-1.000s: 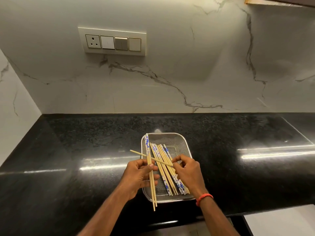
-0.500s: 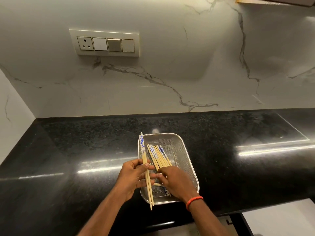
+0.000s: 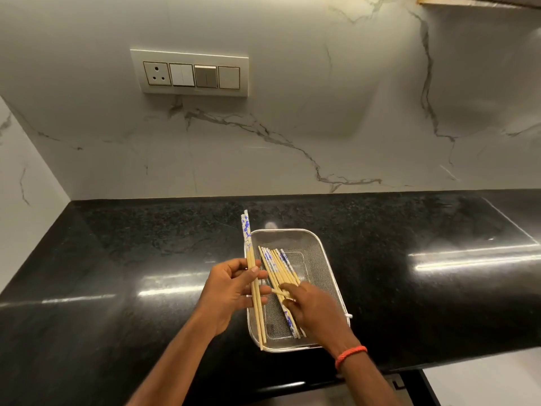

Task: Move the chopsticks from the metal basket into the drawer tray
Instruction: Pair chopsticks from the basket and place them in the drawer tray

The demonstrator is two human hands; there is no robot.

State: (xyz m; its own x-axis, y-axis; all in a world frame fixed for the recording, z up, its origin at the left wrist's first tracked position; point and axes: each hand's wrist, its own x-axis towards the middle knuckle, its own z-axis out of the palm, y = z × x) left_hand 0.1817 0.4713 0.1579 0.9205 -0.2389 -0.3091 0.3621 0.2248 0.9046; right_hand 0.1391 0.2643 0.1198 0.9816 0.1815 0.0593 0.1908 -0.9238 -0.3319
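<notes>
A rectangular metal mesh basket (image 3: 317, 247) sits on the black counter near its front edge. Several wooden chopsticks with blue-and-white patterned ends (image 3: 276, 266) lie lengthwise inside it. My left hand (image 3: 231, 288) grips a small bundle of chopsticks (image 3: 248, 244) at the basket's left rim, patterned ends pointing away from me. My right hand (image 3: 314, 310) reaches into the basket and pinches the end of a chopstick from the pile. The drawer tray is out of sight.
The black granite counter (image 3: 117, 288) runs left and right of the basket. A marble backsplash with a switch plate (image 3: 190, 73) rises behind. A dark gap below the counter edge (image 3: 404, 385) shows at the bottom right.
My right hand passed one chopstick over to the left hand's bundle, then dropped back into the basket onto the pile. The left hand's bundle has shifted slightly left of the basket.
</notes>
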